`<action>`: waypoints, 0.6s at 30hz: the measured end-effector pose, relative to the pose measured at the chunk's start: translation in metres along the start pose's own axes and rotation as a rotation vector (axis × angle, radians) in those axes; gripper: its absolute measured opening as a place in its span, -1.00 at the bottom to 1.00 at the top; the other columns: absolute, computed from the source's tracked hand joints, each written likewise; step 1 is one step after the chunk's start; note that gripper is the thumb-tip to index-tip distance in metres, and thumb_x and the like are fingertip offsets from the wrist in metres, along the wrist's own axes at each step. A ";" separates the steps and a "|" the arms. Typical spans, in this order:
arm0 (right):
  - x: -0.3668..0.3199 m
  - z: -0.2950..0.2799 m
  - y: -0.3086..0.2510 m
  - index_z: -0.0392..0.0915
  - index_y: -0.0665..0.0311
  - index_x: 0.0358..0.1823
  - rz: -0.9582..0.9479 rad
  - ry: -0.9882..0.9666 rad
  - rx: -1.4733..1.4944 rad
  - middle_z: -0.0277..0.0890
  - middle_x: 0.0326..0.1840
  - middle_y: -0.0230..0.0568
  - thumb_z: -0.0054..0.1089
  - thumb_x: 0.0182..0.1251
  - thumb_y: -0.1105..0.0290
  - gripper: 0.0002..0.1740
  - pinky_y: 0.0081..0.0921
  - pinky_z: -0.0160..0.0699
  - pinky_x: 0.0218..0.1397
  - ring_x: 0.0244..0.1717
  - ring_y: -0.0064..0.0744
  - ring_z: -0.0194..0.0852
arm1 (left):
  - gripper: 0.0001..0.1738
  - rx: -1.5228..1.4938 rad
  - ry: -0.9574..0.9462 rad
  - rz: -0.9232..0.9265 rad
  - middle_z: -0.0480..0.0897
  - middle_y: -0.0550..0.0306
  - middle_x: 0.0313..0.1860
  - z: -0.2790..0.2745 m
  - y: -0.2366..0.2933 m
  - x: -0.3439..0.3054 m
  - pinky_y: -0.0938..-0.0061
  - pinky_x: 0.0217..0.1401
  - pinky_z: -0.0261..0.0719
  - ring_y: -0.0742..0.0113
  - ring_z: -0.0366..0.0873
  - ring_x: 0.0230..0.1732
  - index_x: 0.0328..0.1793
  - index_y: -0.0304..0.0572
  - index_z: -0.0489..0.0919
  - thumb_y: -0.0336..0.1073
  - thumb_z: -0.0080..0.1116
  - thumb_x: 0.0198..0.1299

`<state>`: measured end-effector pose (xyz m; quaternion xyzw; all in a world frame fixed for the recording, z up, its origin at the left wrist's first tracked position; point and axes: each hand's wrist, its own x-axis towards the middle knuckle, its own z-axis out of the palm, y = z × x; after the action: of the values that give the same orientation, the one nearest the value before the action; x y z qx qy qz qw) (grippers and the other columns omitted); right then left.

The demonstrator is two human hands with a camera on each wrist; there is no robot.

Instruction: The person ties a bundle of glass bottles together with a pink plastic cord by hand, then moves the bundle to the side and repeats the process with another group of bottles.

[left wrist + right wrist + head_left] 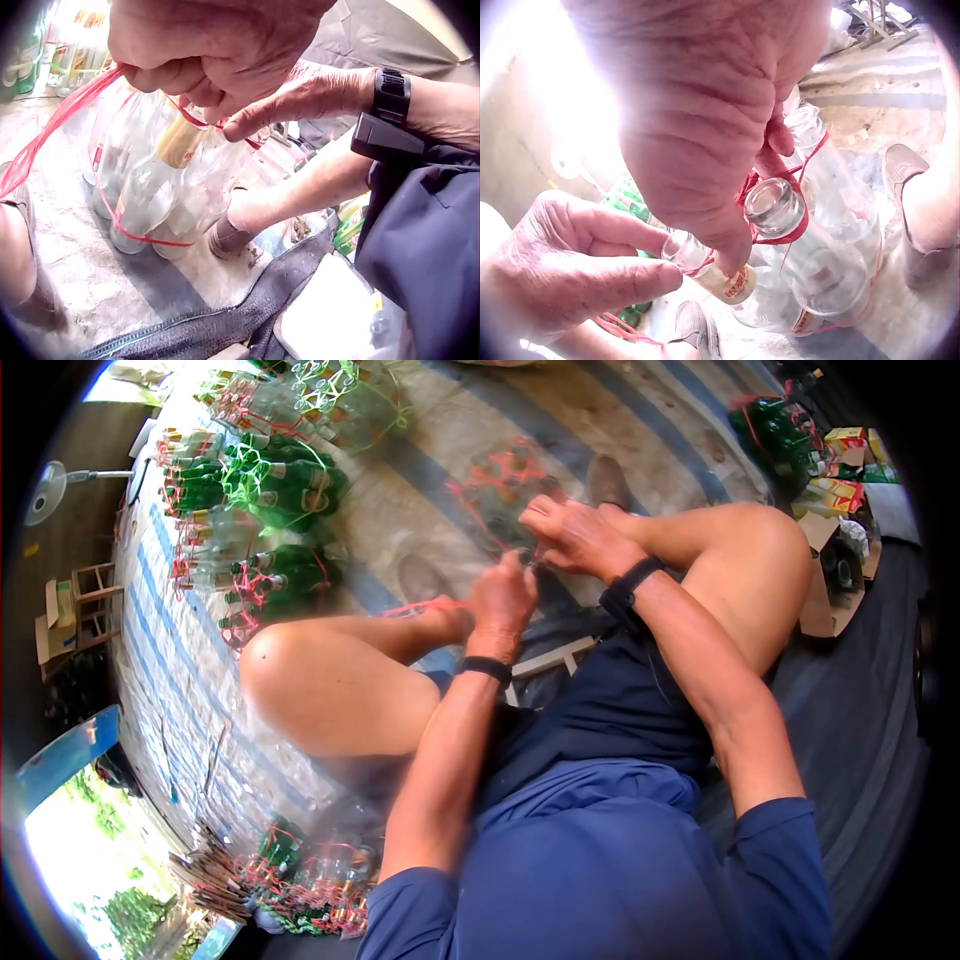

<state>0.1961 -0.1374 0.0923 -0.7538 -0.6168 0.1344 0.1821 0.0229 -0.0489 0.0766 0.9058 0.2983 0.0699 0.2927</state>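
Observation:
A bundle of clear glass bottles (497, 490) stands between the person's feet, bound with red plastic string (176, 244) low around its sides. More of the string loops about the necks, as on the bottle neck (774, 206) in the right wrist view. The left hand (503, 595) grips the string at the near side of the bundle, and a long tail (60, 131) trails from its fist. Its thumb and forefinger also lie at another bottle neck (684, 251). Just opposite, the right hand (578, 538) pinches the string over the bottle tops, its fingertips partly hidden.
Bundles of green bottles (285, 485) and clear ones stand at the left on the striped sheet (440, 455). Another green bundle (772, 435) and an open carton (830, 580) are at the right. A wooden frame (550, 663) lies beneath the person's lap.

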 end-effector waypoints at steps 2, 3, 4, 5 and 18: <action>-0.001 0.000 -0.002 0.44 0.23 -0.01 -0.013 0.023 -0.004 0.48 0.03 -0.06 0.46 0.00 0.44 -0.50 0.04 0.58 -0.13 -0.14 0.22 0.60 | -0.76 0.046 -0.008 0.024 0.74 -0.22 -0.37 0.000 -0.002 0.001 -0.19 -0.22 0.67 -0.33 0.73 -0.31 0.04 0.04 0.72 -0.09 0.30 0.36; -0.001 0.002 -0.001 0.44 0.23 -0.01 -0.009 0.025 -0.002 0.48 0.03 -0.06 0.46 0.00 0.44 -0.50 0.04 0.58 -0.13 -0.14 0.22 0.60 | -0.76 0.048 -0.012 0.027 0.74 -0.22 -0.37 0.000 -0.002 0.002 -0.19 -0.22 0.67 -0.33 0.73 -0.31 0.04 0.04 0.72 -0.09 0.30 0.36; -0.001 0.003 -0.001 0.44 0.23 -0.02 -0.014 0.043 -0.006 0.48 0.02 -0.06 0.46 0.01 0.45 -0.51 0.05 0.58 -0.14 -0.15 0.22 0.60 | -0.75 0.068 -0.030 0.034 0.74 -0.23 -0.37 -0.001 -0.003 0.004 -0.18 -0.21 0.67 -0.33 0.73 -0.30 0.03 0.01 0.71 -0.08 0.30 0.36; -0.001 0.005 0.000 0.44 0.24 -0.03 -0.017 0.061 -0.009 0.49 0.01 -0.07 0.45 0.01 0.45 -0.53 0.05 0.58 -0.15 -0.16 0.22 0.60 | -0.73 0.088 -0.050 0.040 0.75 -0.23 -0.37 -0.002 -0.003 0.004 -0.17 -0.20 0.68 -0.33 0.74 -0.29 0.02 -0.01 0.71 -0.07 0.30 0.36; 0.000 0.012 0.000 0.47 0.20 -0.01 -0.010 0.113 -0.019 0.54 0.02 -0.10 0.39 0.05 0.51 -0.56 -0.01 0.64 -0.11 -0.16 0.18 0.61 | -0.85 0.198 -0.245 0.217 0.73 -0.27 -0.40 -0.034 0.018 0.035 -0.10 -0.20 0.71 -0.28 0.75 -0.31 -0.31 -0.21 0.67 -0.32 0.21 0.27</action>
<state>0.1909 -0.1365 0.0811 -0.7587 -0.6108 0.0848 0.2101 0.0503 -0.0236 0.1129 0.9588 0.1663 -0.0394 0.2269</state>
